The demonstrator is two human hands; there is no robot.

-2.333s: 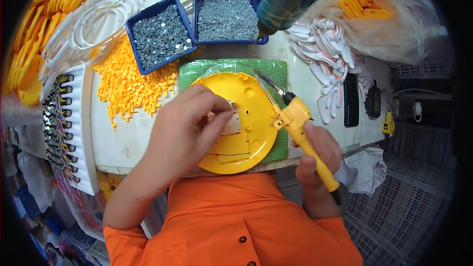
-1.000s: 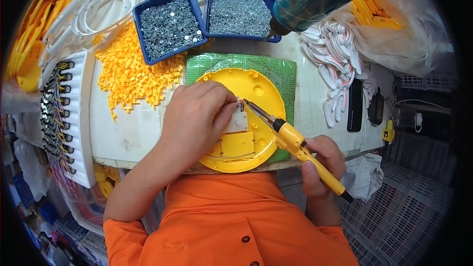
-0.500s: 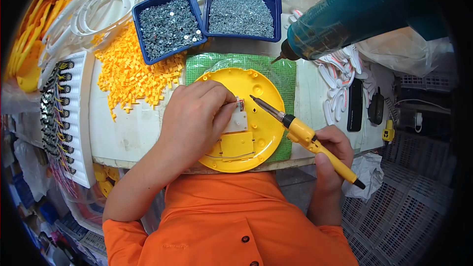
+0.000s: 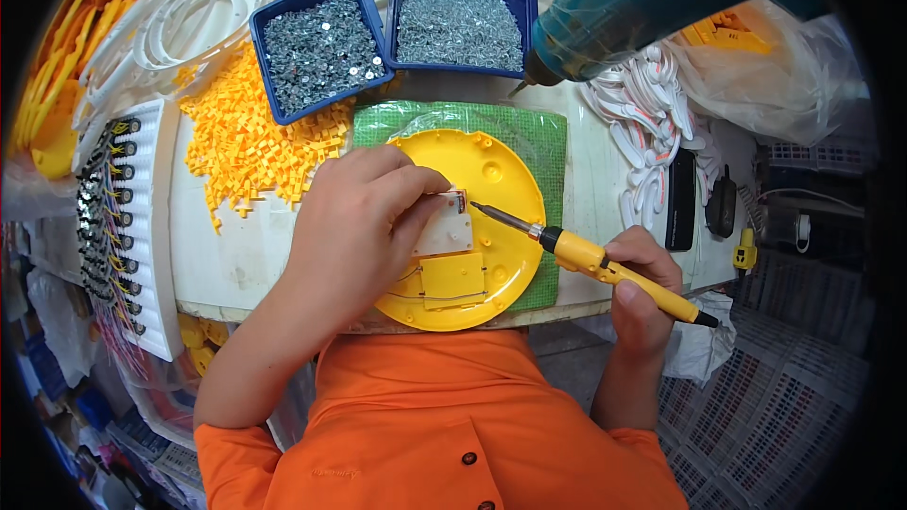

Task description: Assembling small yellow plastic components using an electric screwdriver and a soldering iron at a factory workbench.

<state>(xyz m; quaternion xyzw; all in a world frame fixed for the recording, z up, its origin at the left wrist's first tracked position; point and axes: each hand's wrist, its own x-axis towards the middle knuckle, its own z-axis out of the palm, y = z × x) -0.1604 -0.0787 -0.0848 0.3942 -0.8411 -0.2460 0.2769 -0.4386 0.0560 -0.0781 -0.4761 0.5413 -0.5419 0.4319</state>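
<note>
A round yellow plastic shell (image 4: pixel 515 255) lies hollow side up on a green mat (image 4: pixel 556 170). Inside it sit a white plate (image 4: pixel 449 231), a small circuit board (image 4: pixel 461 201) at that plate's top edge, and a yellow rectangular cover (image 4: pixel 453 279) with thin wires beside it. My left hand (image 4: pixel 364 212) reaches over the shell, thumb and forefinger closed by the small board; what they pinch is hidden. Gripped in my right hand (image 4: pixel 644 288) is a yellow soldering iron (image 4: pixel 581 253), its dark tip close to the board. Contact cannot be made out.
Two blue bins, one of dark screws (image 4: pixel 316 47) and one of silver screws (image 4: pixel 460 24), stand behind the mat. Small yellow parts (image 4: pixel 255 146) are heaped at left, beside a white foam tray (image 4: pixel 151 217). A teal power tool (image 4: pixel 624 14) hangs overhead; white parts (image 4: pixel 642 132) lie at right.
The soldering iron's tip has shifted left and down toward the small board, and its handle lies flatter. My left hand has moved slightly left. The hanging power tool has swung left.
</note>
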